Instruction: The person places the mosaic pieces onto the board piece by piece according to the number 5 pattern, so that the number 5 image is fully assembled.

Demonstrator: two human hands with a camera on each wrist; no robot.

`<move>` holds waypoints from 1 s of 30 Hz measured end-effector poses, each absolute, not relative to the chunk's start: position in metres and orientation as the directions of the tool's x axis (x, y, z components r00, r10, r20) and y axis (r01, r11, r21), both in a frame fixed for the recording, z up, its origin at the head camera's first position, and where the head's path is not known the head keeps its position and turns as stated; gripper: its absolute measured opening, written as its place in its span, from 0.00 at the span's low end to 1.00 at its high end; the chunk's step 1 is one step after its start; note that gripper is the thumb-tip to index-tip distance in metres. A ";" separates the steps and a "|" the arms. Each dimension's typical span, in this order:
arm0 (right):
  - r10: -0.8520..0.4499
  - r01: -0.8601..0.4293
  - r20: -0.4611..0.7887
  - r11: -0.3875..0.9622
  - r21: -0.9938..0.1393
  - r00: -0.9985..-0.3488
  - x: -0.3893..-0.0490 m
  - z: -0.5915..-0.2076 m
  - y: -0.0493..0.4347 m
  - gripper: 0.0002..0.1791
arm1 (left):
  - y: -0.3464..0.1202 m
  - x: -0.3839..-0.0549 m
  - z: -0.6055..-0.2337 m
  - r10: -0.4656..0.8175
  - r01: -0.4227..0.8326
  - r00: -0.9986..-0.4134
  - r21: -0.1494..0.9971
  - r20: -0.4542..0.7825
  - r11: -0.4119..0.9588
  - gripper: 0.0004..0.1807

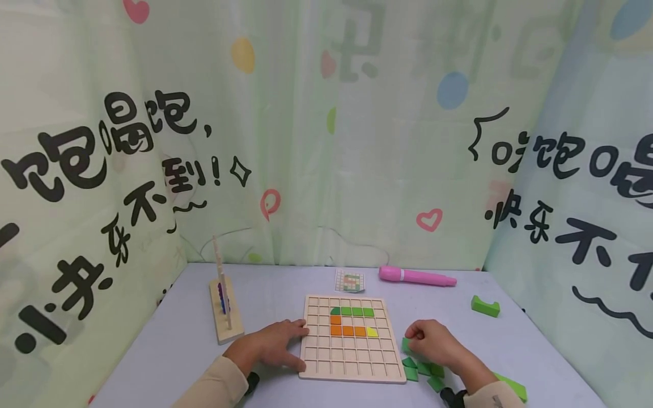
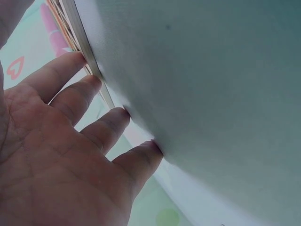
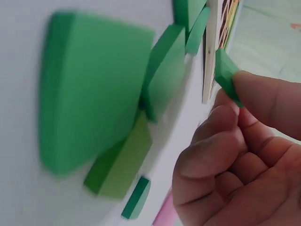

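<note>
A pale wooden grid board lies on the table between my hands. On it, a row of green tiles stands above orange tiles with a yellow tile at the row's right end. My left hand rests against the board's left edge, fingers spread; in the left wrist view the fingertips touch its side. My right hand pinches a small green tile between thumb and finger, just right of the board. Below this hand lie several loose green tiles, partly overlapping.
A small patterned card lies behind the board, with a pink pen-shaped thing to its right. At the left stands an upright wooden frame on a base. A notched green block sits at the right; a light-green piece is near my right wrist.
</note>
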State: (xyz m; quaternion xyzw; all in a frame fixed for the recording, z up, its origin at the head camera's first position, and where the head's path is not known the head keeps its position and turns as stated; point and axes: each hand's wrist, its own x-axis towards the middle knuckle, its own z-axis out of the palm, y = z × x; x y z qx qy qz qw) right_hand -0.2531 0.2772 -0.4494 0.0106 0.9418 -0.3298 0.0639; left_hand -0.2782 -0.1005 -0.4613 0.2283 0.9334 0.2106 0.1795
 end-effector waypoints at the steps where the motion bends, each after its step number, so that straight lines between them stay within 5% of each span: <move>1: -0.027 0.062 -0.128 0.768 -0.637 -0.991 -0.254 -0.449 0.275 0.05 | -0.101 -0.278 -0.461 0.500 0.347 -0.832 0.477 -0.242 0.808 0.43; 10: -0.136 -0.012 -0.112 0.686 -0.728 -0.984 -0.261 -0.447 0.248 0.04 | -0.100 -0.279 -0.456 0.492 0.331 -0.832 0.482 -0.255 0.811 0.43; 30: -0.171 -0.043 -0.125 0.738 -0.673 -0.977 -0.270 -0.453 0.220 0.02 | -0.100 -0.277 -0.459 0.492 0.330 -0.835 0.490 -0.249 0.807 0.43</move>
